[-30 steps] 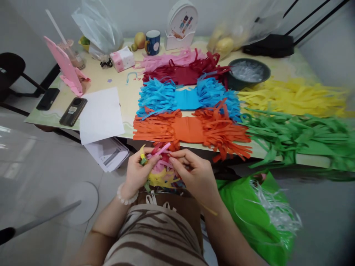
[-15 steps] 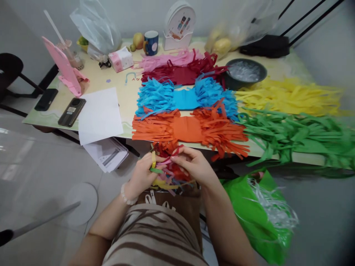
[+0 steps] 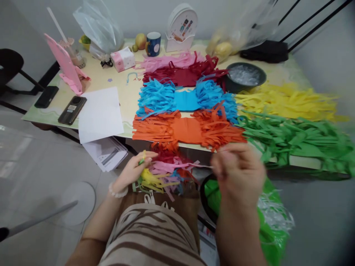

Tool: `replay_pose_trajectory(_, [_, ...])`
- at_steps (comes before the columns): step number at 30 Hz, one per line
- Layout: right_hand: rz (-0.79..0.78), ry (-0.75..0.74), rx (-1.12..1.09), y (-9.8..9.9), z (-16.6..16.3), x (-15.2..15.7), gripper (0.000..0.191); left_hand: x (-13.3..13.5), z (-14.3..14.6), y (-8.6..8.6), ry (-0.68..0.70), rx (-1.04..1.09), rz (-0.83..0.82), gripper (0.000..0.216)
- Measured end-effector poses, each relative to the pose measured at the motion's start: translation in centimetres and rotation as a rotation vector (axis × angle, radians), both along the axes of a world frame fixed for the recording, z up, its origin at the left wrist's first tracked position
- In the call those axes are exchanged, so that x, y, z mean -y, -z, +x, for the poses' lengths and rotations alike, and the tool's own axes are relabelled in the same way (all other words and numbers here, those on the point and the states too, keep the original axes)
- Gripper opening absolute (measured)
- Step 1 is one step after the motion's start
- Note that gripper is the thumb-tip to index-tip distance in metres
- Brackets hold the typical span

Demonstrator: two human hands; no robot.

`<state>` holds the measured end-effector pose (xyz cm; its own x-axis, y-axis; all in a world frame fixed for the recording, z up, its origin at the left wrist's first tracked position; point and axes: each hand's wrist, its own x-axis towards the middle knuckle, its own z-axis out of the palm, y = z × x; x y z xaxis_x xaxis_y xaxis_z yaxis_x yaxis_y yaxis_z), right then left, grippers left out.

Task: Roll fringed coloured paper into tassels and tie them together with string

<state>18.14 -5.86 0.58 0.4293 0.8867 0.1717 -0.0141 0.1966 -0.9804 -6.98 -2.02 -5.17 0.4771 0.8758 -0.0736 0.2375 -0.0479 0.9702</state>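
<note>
Orange fringe [image 3: 188,129] faces us; our right hand [image 3: 240,166] clenches a pale strand [image 3: 203,166]; whether our left hand [image 3: 135,168] grips is unclear.

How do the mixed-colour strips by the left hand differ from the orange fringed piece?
The mixed strips show several colours; the orange piece shows one. The mixed strips are tangled; the orange piece has a plain band between its fringes. The mixed strips are off the table; the orange piece lies on it. Both have narrow strips.

Pink strip [image 3: 181,165] stretched sideways across multicoloured bunch [image 3: 156,179].
</note>
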Motion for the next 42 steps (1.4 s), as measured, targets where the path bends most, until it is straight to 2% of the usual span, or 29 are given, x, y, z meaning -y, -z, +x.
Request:
replay_pose_trajectory(2, [-0.133, -0.304, 0.219, -0.1, -1.9, 0.2, 0.004, 0.1, -0.2, -1.7, 0.048, 0.024, -0.049, 0.035])
replay_pose_trajectory(4, [-0.182, -0.509, 0.364, 0.0, -4.0, -0.1, 0.007, 0.4, 0.3, -3.2, 0.097, 0.020, -0.062, 0.028])
replay_pose_trajectory(7, [-0.156, -0.628, 0.471, 0.0, -6.1, -1.0, 0.014, 0.9, 1.7, -4.4, 0.037, 0.018, 0.028, 0.016])
replay_pose_trajectory(10, [-0.144, -0.674, 0.544, -0.1, -6.3, -1.6, 0.013, 0.8, 2.5, -4.2, 0.032, 0.026, 0.028, 0.013])
replay_pose_trajectory(12, [-0.135, -0.632, 0.552, -0.1, -5.4, -1.7, 0.012, 0.5, 1.8, -3.8, 0.098, 0.056, -0.042, 0.018])
replay_pose_trajectory(14, [-0.100, -0.505, 0.549, 0.0, -3.9, -1.9, 0.013, -0.2, 0.2, -3.2, 0.187, 0.063, -0.120, 0.029])
replay_pose_trajectory(16, [-0.055, -0.368, 0.593, 0.3, -2.4, -2.1, 0.013, -0.9, -1.9, -2.8, 0.181, -0.056, -0.100, 0.034])
replay_pose_trajectory(18, [-0.030, -0.345, 0.686, 0.5, -1.2, -2.3, 0.012, -1.2, -3.6, -2.9, -0.042, -0.281, 0.092, 0.030])
replay_pose_trajectory(20, [-0.011, -0.435, 0.755, 0.6, -1.0, -2.5, 0.011, -1.0, -3.9, -3.4, -0.292, -0.405, 0.310, 0.027])
replay_pose_trajectory(21, [0.004, -0.486, 0.763, 0.6, -1.2, -2.6, 0.012, -0.7, -3.5, -3.8, -0.332, -0.383, 0.364, 0.028])
replay_pose_trajectory(22, [0.026, -0.522, 0.754, 0.7, -1.5, -2.7, 0.013, -0.4, -2.8, -4.1, -0.294, -0.308, 0.367, 0.029])
replay_pose_trajectory(24, [0.076, -0.528, 0.708, 0.7, -2.4, -2.7, 0.014, 0.2, -0.6, -4.5, -0.100, -0.099, 0.218, 0.030])
replay_pose_trajectory(26, [0.126, -0.467, 0.669, 0.8, -3.2, -2.6, 0.013, 0.5, 1.6, -4.3, 0.018, 0.095, -0.049, 0.030])
replay_pose_trajectory(28, [0.149, -0.376, 0.655, 0.9, -3.5, -2.4, 0.013, 0.6, 3.1, -3.6, -0.005, 0.257, -0.313, 0.034])
replay_pose_trajectory(30, [0.129, -0.257, 0.635, 1.1, -3.7, -1.9, 0.012, 0.5, 3.8, -2.9, -0.104, 0.380, -0.438, 0.034])
replay_pose_trajectory(32, [0.050, -0.170, 0.604, 1.3, -3.8, -1.1, 0.010, 0.4, 4.0, -2.4, -0.219, 0.413, -0.396, 0.030])
replay_pose_trajectory(35, [-0.089, -0.189, 0.572, 1.2, -4.4, -0.2, 0.010, 0.5, 3.9, -2.2, -0.336, 0.352, -0.217, 0.024])
replay_pose_trajectory(38, [-0.140, -0.229, 0.529, 1.2, -5.0, 0.2, 0.011, 0.6, 4.0, -2.5, -0.346, 0.279, -0.094, 0.023])
replay_pose_trajectory(42, [-0.152, -0.229, 0.488, 1.3, -5.1, 0.2, 0.011, 0.6, 4.0, -2.7, -0.336, 0.207, -0.041, 0.024])
